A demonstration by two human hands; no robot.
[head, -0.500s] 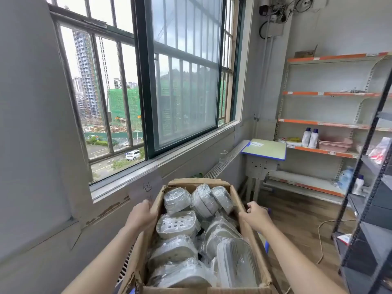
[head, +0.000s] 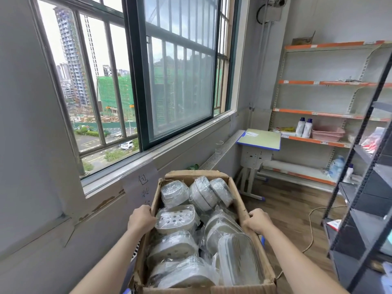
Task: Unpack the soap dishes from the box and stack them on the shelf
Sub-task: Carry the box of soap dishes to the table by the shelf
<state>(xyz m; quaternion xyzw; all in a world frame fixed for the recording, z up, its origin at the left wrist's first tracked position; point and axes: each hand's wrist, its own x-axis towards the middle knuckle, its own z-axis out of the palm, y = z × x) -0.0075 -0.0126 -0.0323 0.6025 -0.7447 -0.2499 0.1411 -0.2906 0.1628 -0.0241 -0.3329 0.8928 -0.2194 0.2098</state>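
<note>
A person holds an open cardboard box (head: 237,196) out in front of the body, its long axis running away from the camera toward the window wall, with the near end low in the view and the far end raised toward the sill. The left hand (head: 141,218) grips the left wall of the box about midway along, fingers curled together over the rim. The right hand (head: 257,223) grips the right wall opposite it, fingers likewise folded over the edge and closed on the cardboard.

The box is packed full of soap dishes (head: 177,219), each wrapped in clear plastic. They lie jumbled: those on the left lie roughly flat with their holed drain faces up and their long axes across the box, the near right one stands on edge with its long axis along the box, and the three at the far end lean on edge against one another.

Just left of the box, a paper sheet (head: 141,187) with handwriting is taped to the wall below the window sill (head: 161,155). Farther on, a small desk (head: 259,139) with a green top stands in the corner. Behind it a shelf (head: 331,112) with orange edges holds two white bottles (head: 303,127) beside pink trays (head: 327,132). A dark metal rack (head: 360,187) stands at the right.
</note>
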